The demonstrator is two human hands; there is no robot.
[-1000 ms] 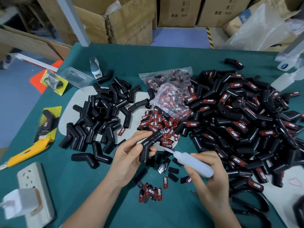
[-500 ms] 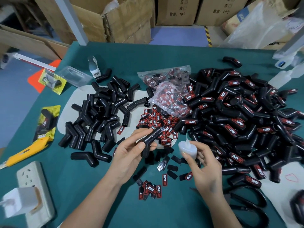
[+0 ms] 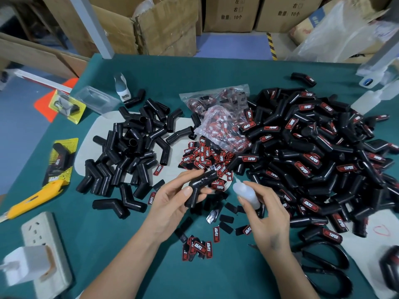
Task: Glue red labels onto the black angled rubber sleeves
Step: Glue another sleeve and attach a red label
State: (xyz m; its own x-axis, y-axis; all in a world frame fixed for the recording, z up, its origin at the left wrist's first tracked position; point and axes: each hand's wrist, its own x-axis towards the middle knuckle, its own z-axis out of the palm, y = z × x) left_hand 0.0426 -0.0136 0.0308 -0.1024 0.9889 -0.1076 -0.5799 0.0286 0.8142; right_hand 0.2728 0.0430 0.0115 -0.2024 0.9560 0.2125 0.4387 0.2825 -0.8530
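1. Head view, looking down on my green work table (image 3: 216, 67): my left hand (image 3: 172, 203) grips a black angled rubber sleeve (image 3: 199, 187), thumb across its bend and fingers curled behind; one leg points up toward the label heap, and its upper face looks wet and shiny.
2. My right hand (image 3: 266, 214) pinches a translucent glue bottle (image 3: 245, 192) between thumb and fingertips, nozzle tilted up and left, just beside the sleeve's upper end but not touching it.
3. Between the two big heaps lies a clear plastic bag (image 3: 218, 121), crumpled and stuffed with red labels; a second bag behind it holds more. Loose red labels (image 3: 203, 156) spill out from its mouth onto the table.
4. A smaller cluster of labels (image 3: 199, 248) lies near my wrists, some face down and showing black backs.
5. Left of the bag sits a pile of bare sleeves (image 3: 129, 152) on a pale sheet; right of it, a far larger pile of labelled sleeves (image 3: 313, 158).
6. At the left edge an empty clear blister tray (image 3: 95, 100) rests beside a yellow card pack (image 3: 67, 105).
7. Open cardboard boxes (image 3: 164, 24) stand beyond the table; what is inside them I cannot tell.
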